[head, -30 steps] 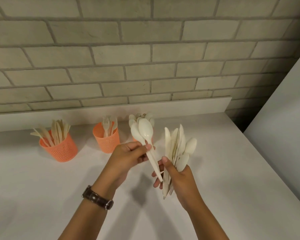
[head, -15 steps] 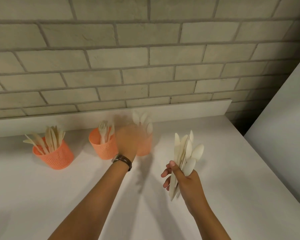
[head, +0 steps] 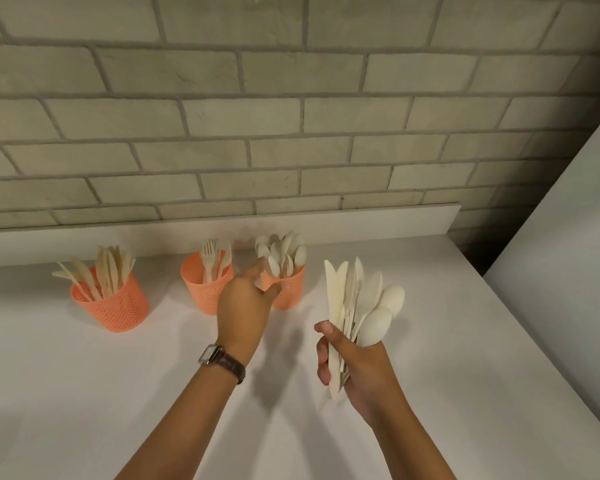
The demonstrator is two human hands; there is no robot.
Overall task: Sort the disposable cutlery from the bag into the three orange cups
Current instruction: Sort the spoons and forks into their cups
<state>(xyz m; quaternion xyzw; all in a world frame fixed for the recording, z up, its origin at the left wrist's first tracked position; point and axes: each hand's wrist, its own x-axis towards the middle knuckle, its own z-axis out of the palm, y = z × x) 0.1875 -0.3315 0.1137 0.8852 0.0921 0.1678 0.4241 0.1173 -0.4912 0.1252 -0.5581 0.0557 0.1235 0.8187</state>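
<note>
A person's left hand [head: 243,313], wristwatch [head: 222,361] on the wrist, reaches to the rim of the right-hand orange cup [head: 289,294] of spoons, fingers loosely spread and holding nothing. The right hand [head: 359,367] grips a fanned bundle of pale cutlery [head: 355,299] over the near right of the white counter [head: 84,393]. The fork cup [head: 201,291] stands in the middle and the knife cup [head: 116,308] at far left.

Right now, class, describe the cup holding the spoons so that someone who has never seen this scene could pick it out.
Below the brick wall, three orange cups stand in a row on the white counter. Take the rightmost cup, nearest the left hand. Only it holds round-bowled spoons; its neighbours hold forks and knives.
</note>
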